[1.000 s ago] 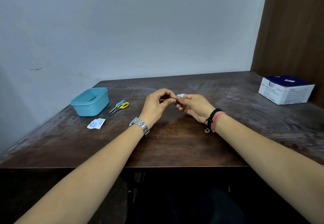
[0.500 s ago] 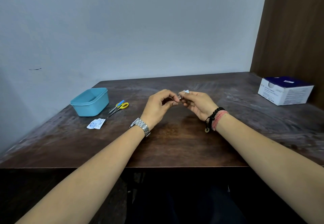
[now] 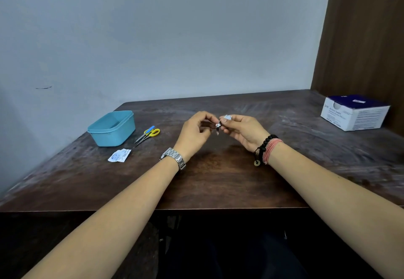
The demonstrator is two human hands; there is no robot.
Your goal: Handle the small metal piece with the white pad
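Writing: the white and navy box (image 3: 355, 112) at the desk's (image 3: 218, 173) right edge carries printed lines, too small to read. The flat printed sachet (image 3: 119, 155) near the left edge is likewise illegible.

Above the desk's middle, my left hand (image 3: 195, 134) and right hand (image 3: 244, 131) meet with fingertips curled inward. Each grip pinches one small foil packet (image 3: 218, 125), a pale torn flap (image 3: 227, 117) at its top. What the packet contains cannot be made out.

Blue tub (image 3: 112, 128) near the left rear corner; yellow-and-blue scissors (image 3: 148, 134) just beside it.

Against half a second ago: the hands sit slightly further apart, with more of the packet exposed.
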